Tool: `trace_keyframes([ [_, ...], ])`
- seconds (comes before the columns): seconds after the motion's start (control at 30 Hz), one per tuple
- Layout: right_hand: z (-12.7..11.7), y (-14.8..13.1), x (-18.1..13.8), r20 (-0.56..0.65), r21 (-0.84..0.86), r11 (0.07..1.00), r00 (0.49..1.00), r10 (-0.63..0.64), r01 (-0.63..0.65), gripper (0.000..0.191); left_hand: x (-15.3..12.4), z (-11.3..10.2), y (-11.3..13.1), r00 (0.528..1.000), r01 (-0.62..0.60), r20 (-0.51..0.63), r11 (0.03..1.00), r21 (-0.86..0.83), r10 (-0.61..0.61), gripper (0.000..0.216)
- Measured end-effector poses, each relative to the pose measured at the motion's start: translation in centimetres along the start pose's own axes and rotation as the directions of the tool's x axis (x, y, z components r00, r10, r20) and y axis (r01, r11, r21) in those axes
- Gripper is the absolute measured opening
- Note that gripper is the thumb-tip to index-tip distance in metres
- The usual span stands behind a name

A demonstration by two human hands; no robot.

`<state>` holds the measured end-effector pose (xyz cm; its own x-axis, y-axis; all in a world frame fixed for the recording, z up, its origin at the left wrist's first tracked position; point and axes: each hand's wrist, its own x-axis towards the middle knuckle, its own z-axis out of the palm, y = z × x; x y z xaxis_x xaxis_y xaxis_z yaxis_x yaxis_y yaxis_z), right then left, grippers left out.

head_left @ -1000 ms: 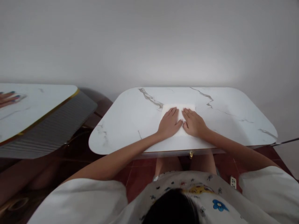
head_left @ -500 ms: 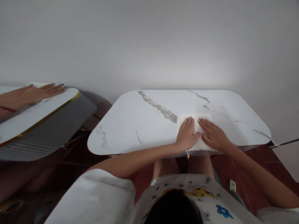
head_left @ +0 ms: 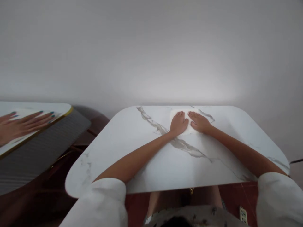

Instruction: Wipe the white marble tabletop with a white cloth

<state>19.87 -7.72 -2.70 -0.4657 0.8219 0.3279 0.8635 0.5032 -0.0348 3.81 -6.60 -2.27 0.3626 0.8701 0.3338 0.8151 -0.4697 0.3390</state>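
A white folded cloth [head_left: 189, 123] lies on the white marble-patterned table [head_left: 146, 157], near its far edge. My left hand [head_left: 178, 123] lies flat on the cloth's left part, fingers stretched out. Beside it my right hand [head_left: 200, 123] presses flat on the right part, fingers extended. Both arms reach far forward over the tabletop. The hands hide most of the cloth.
A second marble table [head_left: 35, 110] with a gold rim stands to the left, and another person's hand [head_left: 23, 124] with painted nails lies flat on it. A plain wall runs behind both tables. Red floor tiles and a power strip [head_left: 241, 214] show below.
Both hands slid the cloth from the near edge of the table to its far edge. The other person's hand on the left table moved too.
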Motion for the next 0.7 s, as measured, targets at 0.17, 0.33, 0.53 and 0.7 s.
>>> trace_keyframes([
  [0.17, 1.6, 3.4, 5.0, -0.012, -0.009, 1.000, 1.000, 0.025, -0.025, 0.051, 5.8, 1.3, -2.3, 0.999, -0.032, -0.036, 0.996, 0.086, 0.035, 0.030],
  [0.33, 1.7, 6.8, 5.2, -0.011, -0.044, 0.989, 0.990, 0.138, -0.138, 0.051, 9.5, 3.1, -0.6, 0.996, -0.093, -0.004, 0.989, 0.111, 0.094, 0.030],
  [0.53, 0.5, 6.9, 0.7, -0.044, -0.074, 0.967, 0.969, 0.241, -0.244, 0.051, 8.6, 4.1, 2.4, 0.977, -0.210, 0.046, 0.975, 0.069, 0.207, 0.040],
  [0.7, -1.1, 3.0, -4.0, -0.057, -0.062, 0.959, 0.960, 0.275, -0.278, 0.053, 3.8, 2.8, 4.2, 0.957, -0.276, 0.113, 0.960, 0.056, 0.268, 0.047],
])
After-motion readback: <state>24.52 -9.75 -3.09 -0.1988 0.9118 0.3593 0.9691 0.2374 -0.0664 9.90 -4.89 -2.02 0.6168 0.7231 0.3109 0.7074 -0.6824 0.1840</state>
